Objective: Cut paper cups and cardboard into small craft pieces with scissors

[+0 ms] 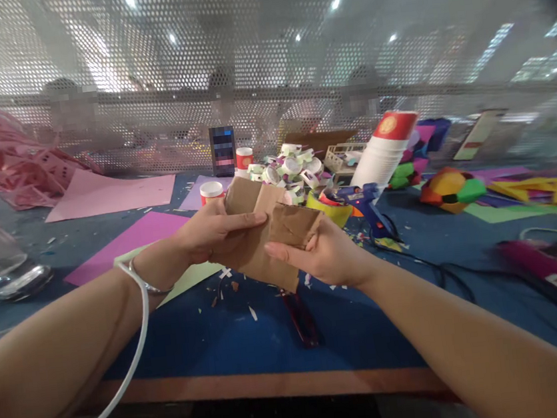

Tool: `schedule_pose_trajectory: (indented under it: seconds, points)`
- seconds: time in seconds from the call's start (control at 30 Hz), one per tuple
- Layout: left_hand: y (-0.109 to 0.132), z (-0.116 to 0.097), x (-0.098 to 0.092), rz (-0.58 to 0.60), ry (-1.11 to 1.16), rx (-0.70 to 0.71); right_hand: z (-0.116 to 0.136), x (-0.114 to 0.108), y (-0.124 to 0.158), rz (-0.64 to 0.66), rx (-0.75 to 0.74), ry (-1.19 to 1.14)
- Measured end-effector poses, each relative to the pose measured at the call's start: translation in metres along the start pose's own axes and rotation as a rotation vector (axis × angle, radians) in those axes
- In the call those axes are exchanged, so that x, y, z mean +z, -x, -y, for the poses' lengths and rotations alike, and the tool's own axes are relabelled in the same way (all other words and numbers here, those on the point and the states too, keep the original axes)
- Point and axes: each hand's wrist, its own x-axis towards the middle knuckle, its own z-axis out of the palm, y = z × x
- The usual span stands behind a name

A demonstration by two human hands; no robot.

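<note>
Above the near part of the blue-topped table I hold brown cardboard in both hands. My left hand grips its left side, thumb lying across the front. My right hand is closed on a smaller folded flap at the right, its thumb pressed on the lower edge. I cannot tell whether the flap is a separate piece. Below the cardboard lies a tool with a dark red handle; its upper end is hidden. Paper scraps are scattered around it.
A blue glue gun stands behind my right hand, near stacked paper cups and a heap of small paper rings. Left are a glass vessel and pink paper. A power strip with cables lies right.
</note>
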Motion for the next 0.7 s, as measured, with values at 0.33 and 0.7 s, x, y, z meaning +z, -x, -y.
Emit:
schedule_pose_trajectory:
  seconds: [0.33,0.7]
  points:
    - [-0.001,0.007,-0.005,0.182,0.063,-0.166,-0.001,-0.016,-0.006,0.023,0.078,-0.163]
    - [-0.001,0.008,0.001,0.163,0.147,-0.052,0.01,-0.014,-0.004,0.028,0.048,-0.197]
